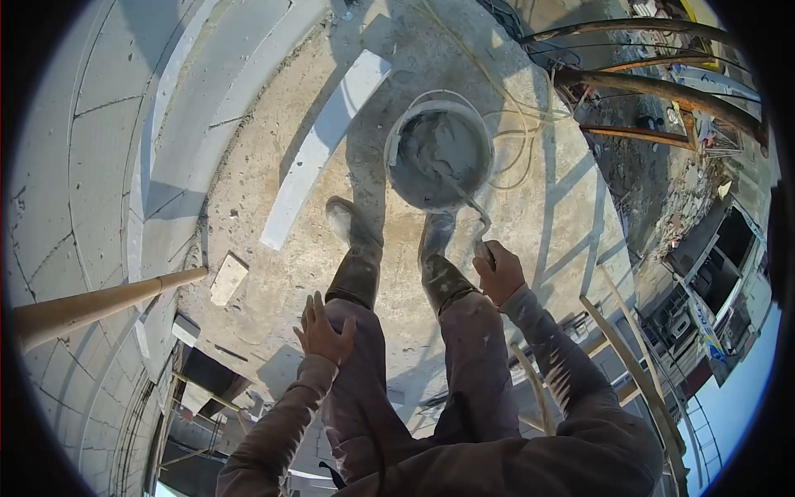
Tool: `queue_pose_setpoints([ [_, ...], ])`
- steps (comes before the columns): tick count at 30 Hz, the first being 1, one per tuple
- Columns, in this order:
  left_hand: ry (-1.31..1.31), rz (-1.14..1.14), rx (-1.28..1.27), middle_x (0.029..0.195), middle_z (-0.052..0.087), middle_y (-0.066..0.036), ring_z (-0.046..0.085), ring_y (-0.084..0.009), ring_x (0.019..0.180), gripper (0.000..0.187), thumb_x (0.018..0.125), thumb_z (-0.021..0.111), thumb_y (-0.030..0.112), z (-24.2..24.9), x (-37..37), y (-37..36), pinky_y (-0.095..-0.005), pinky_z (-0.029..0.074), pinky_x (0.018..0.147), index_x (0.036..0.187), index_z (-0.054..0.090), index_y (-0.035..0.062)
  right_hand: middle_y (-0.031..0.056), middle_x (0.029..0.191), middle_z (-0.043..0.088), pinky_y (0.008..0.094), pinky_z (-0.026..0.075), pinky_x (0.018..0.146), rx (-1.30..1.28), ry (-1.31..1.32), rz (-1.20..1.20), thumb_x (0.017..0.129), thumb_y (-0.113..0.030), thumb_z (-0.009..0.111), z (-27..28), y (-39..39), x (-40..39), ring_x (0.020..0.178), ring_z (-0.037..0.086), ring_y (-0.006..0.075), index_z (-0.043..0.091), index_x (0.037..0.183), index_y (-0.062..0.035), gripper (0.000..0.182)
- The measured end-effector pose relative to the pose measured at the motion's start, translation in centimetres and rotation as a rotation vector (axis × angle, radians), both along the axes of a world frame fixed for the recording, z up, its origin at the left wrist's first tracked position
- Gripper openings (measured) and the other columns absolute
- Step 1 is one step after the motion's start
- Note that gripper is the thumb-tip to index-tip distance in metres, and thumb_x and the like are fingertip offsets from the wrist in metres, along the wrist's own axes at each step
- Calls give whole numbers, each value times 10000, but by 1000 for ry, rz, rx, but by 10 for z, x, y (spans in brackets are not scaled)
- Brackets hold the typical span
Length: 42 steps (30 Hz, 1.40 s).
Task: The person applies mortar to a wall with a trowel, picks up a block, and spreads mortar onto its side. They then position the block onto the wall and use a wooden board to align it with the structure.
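A round bucket (397, 166) of wet grey mortar stands on the concrete floor just in front of my boots. My right hand (502, 273) is wrapped round the handle of a trowel (474, 207), whose bent metal neck runs up over the bucket's near rim. The trowel's far end lies in the mortar (439, 149), where its blade is hard to make out. My left hand (325, 333) rests on my left thigh with its fingers apart and holds nothing.
A long pale block (327, 149) lies left of the bucket, with a small offcut (228, 278) nearer the block wall (108, 166). A wooden pole (108, 305) juts in from the left. A hose (517, 108) curls right of the bucket, near the floor's edge.
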<state>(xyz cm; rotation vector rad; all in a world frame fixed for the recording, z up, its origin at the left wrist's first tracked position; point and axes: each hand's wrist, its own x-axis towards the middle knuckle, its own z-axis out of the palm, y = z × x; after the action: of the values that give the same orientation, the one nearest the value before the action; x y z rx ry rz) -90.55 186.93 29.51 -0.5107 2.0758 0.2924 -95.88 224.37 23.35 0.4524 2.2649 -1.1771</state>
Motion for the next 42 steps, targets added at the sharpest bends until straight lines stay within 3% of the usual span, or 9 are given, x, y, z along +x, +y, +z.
queue_pose_setpoints([
  [4, -95, -45, 5, 1614, 302, -219, 272, -399, 1502, 994, 847, 673, 519, 0, 33, 18, -701, 153, 1180, 1600, 210, 66, 254, 1021, 706, 461, 574, 843, 354, -272, 381, 881, -240, 686, -63, -25, -16, 1016, 696, 399, 600, 1119, 33, 373],
  [14, -161, -72, -37, 1613, 318, -203, 291, -384, 1501, 956, 849, 665, 504, -9, 81, 26, -673, 131, 1204, 1590, 242, 72, 214, 1050, 674, 380, 583, 795, 629, 21, 998, 901, -111, 569, -178, -32, 32, 907, 698, 300, 641, 1092, 77, 278],
  [18, -175, -58, -42, 1606, 333, -190, 274, -372, 1506, 955, 856, 647, 511, -9, 86, 26, -676, 94, 1208, 1597, 228, 76, 230, 1066, 673, 400, 581, 813, 660, 65, 1065, 908, -136, 582, -131, -2, 17, 935, 698, 318, 636, 1106, 74, 294],
  [21, -184, -59, -40, 1610, 330, -182, 260, -372, 1510, 957, 864, 628, 519, -10, 86, 24, -672, 67, 1214, 1604, 211, 77, 251, 1090, 688, 416, 574, 906, 389, -364, 688, 865, -188, 666, -117, -51, 18, 1013, 708, 372, 618, 1154, 38, 369],
  [26, -197, -79, -38, 1608, 331, -182, 260, -377, 1508, 951, 864, 620, 515, -13, 91, 21, -670, 54, 1216, 1607, 212, 82, 273, 1045, 709, 455, 564, 848, 322, -230, 523, 890, -249, 671, -100, -123, 2, 961, 714, 338, 684, 1047, 38, 328],
  [28, -217, -61, -45, 1607, 332, -184, 265, -375, 1505, 951, 856, 621, 513, -14, 91, 21, -670, 49, 1216, 1604, 224, 80, 238, 880, 718, 433, 569, 728, 62, -417, -81, 906, -276, 672, -75, -126, -10, 775, 717, 306, 706, 964, 58, 341],
  [31, -201, -88, -52, 1608, 340, -186, 284, -373, 1500, 951, 858, 615, 524, -17, 95, 20, -680, 65, 1208, 1596, 239, 57, 180, 748, 692, 387, 548, 580, -69, -171, 75, 911, -268, 684, -94, -89, 21, 590, 664, 242, 695, 926, 70, 339],
  [35, -131, -51, -61, 1613, 329, -189, 277, -377, 1502, 963, 852, 611, 530, -17, 94, 18, -680, 62, 1209, 1599, 231, 55, 75, 709, 643, 343, 501, 465, -528, -696, -414, 964, -246, 645, -1, -63, -9, 514, 595, 167, 664, 972, 14, 260],
  [42, -108, 89, -24, 1609, 332, -189, 268, -376, 1505, 941, 843, 638, 495, -9, 81, 8, -699, 26, 1205, 1582, 272, 42, 67, 762, 660, 328, 507, 513, -531, -201, -145, 948, -251, 666, 39, -126, -41, 542, 597, 157, 666, 1020, 35, 295],
])
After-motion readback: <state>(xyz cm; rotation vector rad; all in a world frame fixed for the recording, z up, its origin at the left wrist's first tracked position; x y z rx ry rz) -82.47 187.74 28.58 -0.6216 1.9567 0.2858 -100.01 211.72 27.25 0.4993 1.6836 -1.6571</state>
